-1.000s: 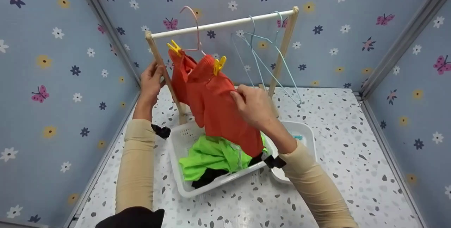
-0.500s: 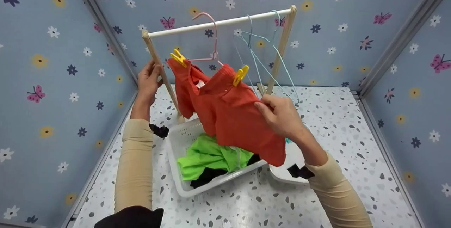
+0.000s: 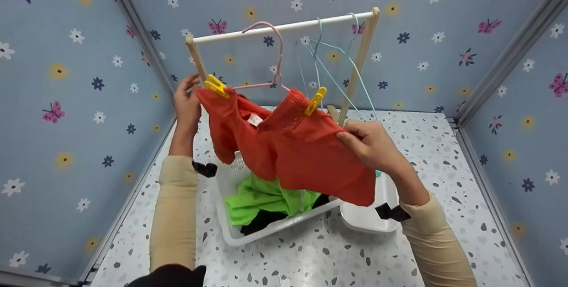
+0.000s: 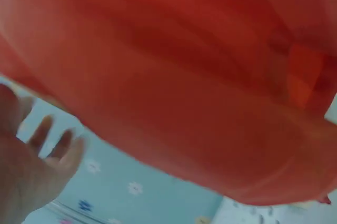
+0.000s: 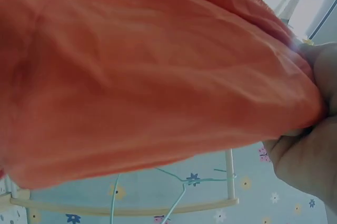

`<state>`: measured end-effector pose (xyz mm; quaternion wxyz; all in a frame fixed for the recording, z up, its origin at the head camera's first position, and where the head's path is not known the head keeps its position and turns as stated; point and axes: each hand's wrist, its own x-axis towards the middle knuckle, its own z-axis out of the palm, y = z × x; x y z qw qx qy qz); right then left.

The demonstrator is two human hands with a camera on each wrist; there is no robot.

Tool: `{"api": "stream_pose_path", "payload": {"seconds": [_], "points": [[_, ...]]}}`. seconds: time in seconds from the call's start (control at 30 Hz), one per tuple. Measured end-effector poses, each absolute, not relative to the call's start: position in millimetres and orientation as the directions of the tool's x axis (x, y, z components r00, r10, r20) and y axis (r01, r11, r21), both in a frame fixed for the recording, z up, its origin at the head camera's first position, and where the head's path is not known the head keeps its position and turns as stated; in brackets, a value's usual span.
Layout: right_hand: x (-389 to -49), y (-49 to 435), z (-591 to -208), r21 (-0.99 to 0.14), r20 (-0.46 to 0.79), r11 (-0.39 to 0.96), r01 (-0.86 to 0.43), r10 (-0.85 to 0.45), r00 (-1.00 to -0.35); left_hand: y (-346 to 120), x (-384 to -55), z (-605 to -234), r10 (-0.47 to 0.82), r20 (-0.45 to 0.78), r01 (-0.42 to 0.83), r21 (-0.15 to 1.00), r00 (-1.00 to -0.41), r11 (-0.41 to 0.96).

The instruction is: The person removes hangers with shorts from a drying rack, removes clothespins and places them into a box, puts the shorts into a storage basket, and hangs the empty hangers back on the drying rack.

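Red shorts [image 3: 319, 158] hang from a pink hanger [image 3: 280, 56], fixed at the waistband by two yellow clothespins [image 3: 216, 86] on the left and right. My right hand [image 3: 370, 145] pinches the right edge of the shorts between thumb and fingers, pulling the cloth sideways. The right wrist view is mostly filled by the red cloth [image 5: 158, 92]. At the rack's left post [image 3: 196, 58], my left hand [image 3: 186, 103] has its fingers loosely extended, partly behind the shorts' corner. In the left wrist view that hand [image 4: 39, 166] holds nothing. The hanger's hook overlaps the white rod [image 3: 301, 26].
Two light blue hangers [image 3: 316, 52] hang on the rod's right side. Below the shorts stands a white basket [image 3: 228, 229] with green [image 3: 262, 196] and black clothes. A smaller white tray [image 3: 368, 222] lies to its right. Patterned panels [image 3: 66, 136] enclose the speckled surface.
My right hand has moved right and slightly down, drawing the shorts wider, and the pink hanger has swung right with them. My left hand's fingers have loosened from the rack post.
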<state>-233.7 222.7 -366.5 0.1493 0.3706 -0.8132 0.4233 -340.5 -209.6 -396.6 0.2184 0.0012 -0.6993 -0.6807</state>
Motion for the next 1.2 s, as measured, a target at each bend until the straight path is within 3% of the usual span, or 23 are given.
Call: {"api": "stream_pose_path", "payload": {"seconds": [0.1,0.17,0.3,0.4,0.53,0.67,0.8,1.0,1.2], "points": [[-234.9,220.6,-372.7,-0.568,0.568,0.332,-0.753,-0.505,-0.650,-215.5,-314.8,-400.3,-0.339,0.441,0.452,0.891,-0.831,0.048],[-235.6,219.0,-376.0,-0.558,0.583,0.311,-0.770,-0.514,-0.630,-218.3,-296.9,-398.7,-0.275,0.516,0.528,0.848,-0.811,0.035],[-235.6,217.1,-379.6,-0.555,0.595,0.291,-0.780,-0.516,-0.616,-220.4,-268.4,-391.8,-0.046,0.555,0.551,0.831,-0.831,0.072],[-235.6,214.9,-380.2,-0.543,0.607,0.301,-0.784,-0.505,-0.613,-221.6,-253.6,-387.1,0.016,0.522,0.520,0.845,-0.853,0.128],[-239.4,211.3,-385.8,-0.488,0.683,0.284,-0.826,-0.464,-0.563,-219.8,-236.5,-379.0,-0.074,0.545,0.523,0.828,-0.835,0.203],[-244.4,205.0,-397.2,-0.414,0.773,0.248,-0.876,-0.413,-0.482,-213.0,-221.6,-369.8,-0.199,0.623,0.578,0.780,-0.757,0.241],[-248.5,199.0,-405.4,-0.387,0.809,0.227,-0.894,-0.381,-0.447,-210.8,-210.9,-369.3,-0.237,0.694,0.649,0.720,-0.680,0.246],[-258.3,196.5,-415.6,-0.403,0.817,0.243,-0.882,-0.339,-0.467,-217.5,-206.7,-381.8,-0.251,0.723,0.662,0.691,-0.644,0.292],[-262.9,194.5,-422.8,-0.466,0.761,0.292,-0.835,-0.350,-0.547,-216.2,-197.9,-392.3,-0.291,0.761,0.675,0.648,-0.579,0.352]]}}
